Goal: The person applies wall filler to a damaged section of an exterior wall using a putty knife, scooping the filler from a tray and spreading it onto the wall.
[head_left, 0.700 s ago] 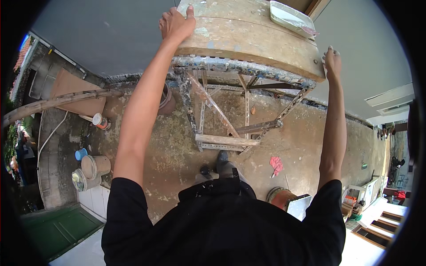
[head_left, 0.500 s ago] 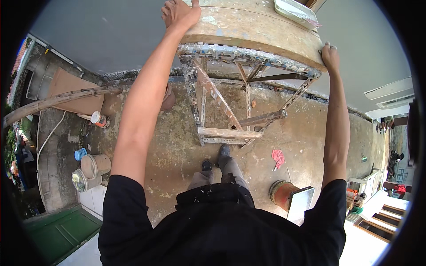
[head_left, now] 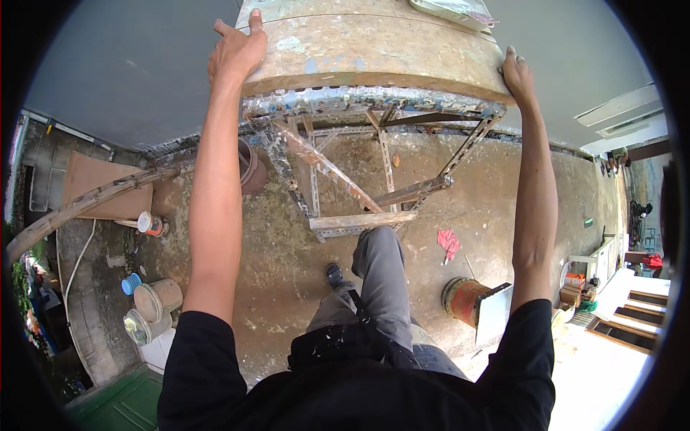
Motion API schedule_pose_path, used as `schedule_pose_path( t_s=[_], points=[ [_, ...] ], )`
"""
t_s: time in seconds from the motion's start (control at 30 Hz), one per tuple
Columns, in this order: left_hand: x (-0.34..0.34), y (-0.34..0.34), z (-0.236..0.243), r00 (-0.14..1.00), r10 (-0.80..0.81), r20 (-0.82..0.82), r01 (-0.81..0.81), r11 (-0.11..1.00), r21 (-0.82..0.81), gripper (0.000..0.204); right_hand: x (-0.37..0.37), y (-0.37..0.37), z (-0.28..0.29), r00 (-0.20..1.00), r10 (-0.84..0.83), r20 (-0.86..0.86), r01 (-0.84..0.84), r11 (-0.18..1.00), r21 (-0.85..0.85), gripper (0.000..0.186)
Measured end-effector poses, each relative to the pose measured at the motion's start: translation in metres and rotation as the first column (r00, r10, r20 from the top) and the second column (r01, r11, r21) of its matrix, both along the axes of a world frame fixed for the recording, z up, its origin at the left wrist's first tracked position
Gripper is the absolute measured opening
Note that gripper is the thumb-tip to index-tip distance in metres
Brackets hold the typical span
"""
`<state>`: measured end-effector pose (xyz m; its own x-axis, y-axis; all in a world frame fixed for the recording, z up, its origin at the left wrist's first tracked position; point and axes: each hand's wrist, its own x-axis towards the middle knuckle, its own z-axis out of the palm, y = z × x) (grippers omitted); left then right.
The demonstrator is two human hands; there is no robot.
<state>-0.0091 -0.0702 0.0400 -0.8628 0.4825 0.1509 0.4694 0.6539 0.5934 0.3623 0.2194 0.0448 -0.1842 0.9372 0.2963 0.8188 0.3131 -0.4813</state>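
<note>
My left hand [head_left: 234, 50] grips the left end of a paint-stained wooden board [head_left: 374, 54], thumb raised over its top. My right hand [head_left: 516, 75] has its fingers on the board's right edge. The board lies on a paint-crusted metal scaffold stand [head_left: 338, 100], which has crossed braces and a low wooden rung [head_left: 359, 221]. My right leg [head_left: 381, 273] is raised and bent toward that rung, its foot hidden behind the knee. My left foot [head_left: 333, 273] is on the floor. A pale tray with white contents [head_left: 449, 11] rests at the back of the board.
A grey wall [head_left: 129, 72] rises beyond the stand. Buckets [head_left: 154, 302] and a leaning curved pole [head_left: 93, 197] are at left. A pink cloth [head_left: 447, 244] lies on the stained concrete floor [head_left: 273, 258], near a red bucket [head_left: 463, 302]. A green panel [head_left: 122, 409] is at lower left.
My right leg has lifted toward the stand's low rung. My right hand has moved up onto the board's edge. The view has shifted, with both hands now appearing further left.
</note>
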Motion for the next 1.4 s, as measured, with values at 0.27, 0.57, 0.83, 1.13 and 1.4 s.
schedule_pose_path(
  t_s=[0.27,0.57,0.83,1.13,1.4],
  points=[
    [0.025,-0.105,0.028,0.997,0.058,-0.048,-0.056,0.997,0.055,0.087,0.005,-0.121,0.036,1.000,-0.016,-0.021,0.017,1.000,0.023,0.073],
    [0.065,-0.204,-0.018,0.996,0.089,-0.003,-0.087,0.974,0.209,0.075,0.029,-0.256,0.019,0.994,-0.021,-0.107,0.027,0.998,0.053,0.056],
    [0.096,-0.230,-0.145,0.998,-0.045,-0.047,0.053,0.979,0.197,0.076,0.087,-0.324,-0.094,0.981,-0.171,-0.095,0.152,0.972,-0.177,0.043],
    [0.129,-0.243,-0.207,0.988,-0.154,0.005,0.152,0.978,0.140,0.078,0.149,-0.368,-0.167,0.955,-0.231,-0.183,0.181,0.950,-0.254,0.039],
    [0.169,-0.269,-0.208,0.983,-0.170,0.073,0.159,0.977,0.140,0.083,0.195,-0.399,-0.170,0.959,-0.251,-0.128,0.212,0.942,-0.260,0.039]
  ],
)
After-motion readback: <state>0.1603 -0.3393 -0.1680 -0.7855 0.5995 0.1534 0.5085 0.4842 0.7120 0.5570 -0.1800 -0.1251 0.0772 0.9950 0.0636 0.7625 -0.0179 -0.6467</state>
